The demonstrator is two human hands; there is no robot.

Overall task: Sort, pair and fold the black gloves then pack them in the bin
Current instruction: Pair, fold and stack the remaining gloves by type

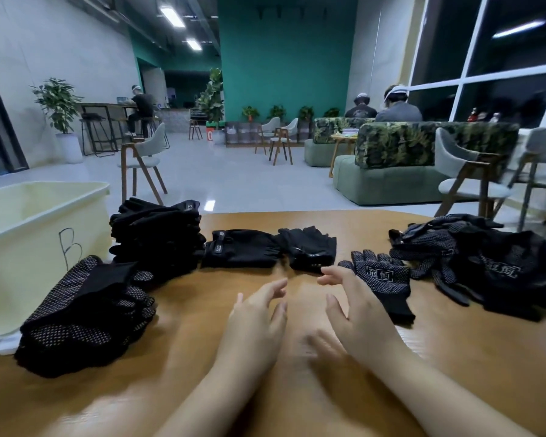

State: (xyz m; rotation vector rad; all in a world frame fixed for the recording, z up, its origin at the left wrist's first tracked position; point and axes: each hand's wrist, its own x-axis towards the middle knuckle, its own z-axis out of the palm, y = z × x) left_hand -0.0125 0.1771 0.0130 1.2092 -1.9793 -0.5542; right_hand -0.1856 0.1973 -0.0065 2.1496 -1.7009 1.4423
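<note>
Both hands hover empty over the table, fingers loose and spread: the left hand and right hand are close together but not touching. Just ahead of them lie two smooth gloves side by side; a dotted glove sits beside the right hand, with a loose heap farther right. Folded stacks and the bin lie to the left. Pairing appears under way; next, likely, reaching forward to gather the smooth pair.
</note>
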